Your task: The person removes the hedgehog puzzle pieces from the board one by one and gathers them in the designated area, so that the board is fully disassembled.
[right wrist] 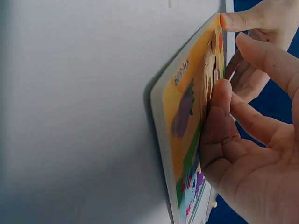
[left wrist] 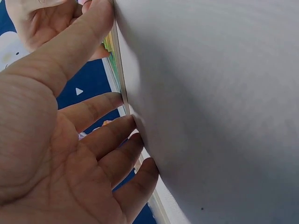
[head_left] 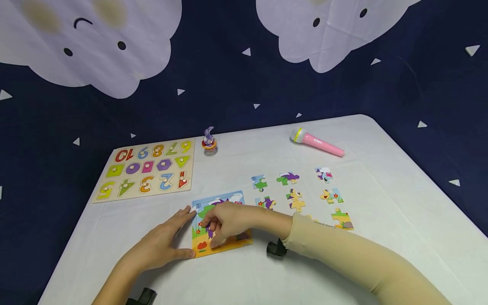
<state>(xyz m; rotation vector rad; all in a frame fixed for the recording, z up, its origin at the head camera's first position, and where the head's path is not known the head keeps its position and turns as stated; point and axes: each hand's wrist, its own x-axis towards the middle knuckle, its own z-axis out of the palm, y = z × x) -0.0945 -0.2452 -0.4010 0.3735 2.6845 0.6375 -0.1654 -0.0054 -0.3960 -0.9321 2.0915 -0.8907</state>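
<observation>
A picture puzzle board lies on the table, printed with sky, flowers and orange ground. My left hand rests beside it, thumb at the lower left corner and fingertips at the upper left. In the left wrist view, the fingers spread along the tabletop. My right hand is over the board and hides its middle. Bent fingers touch the picture surface in the right wrist view, while the thumb stands apart from them. Raised piece edges show beside these fingertips; I cannot tell whether one is held.
Several loose puzzle pieces lie right of the board, some partly behind the right forearm. A wooden number board is at the back left. Behind the puzzle stand a small purple toy and, farther right, a pink microphone.
</observation>
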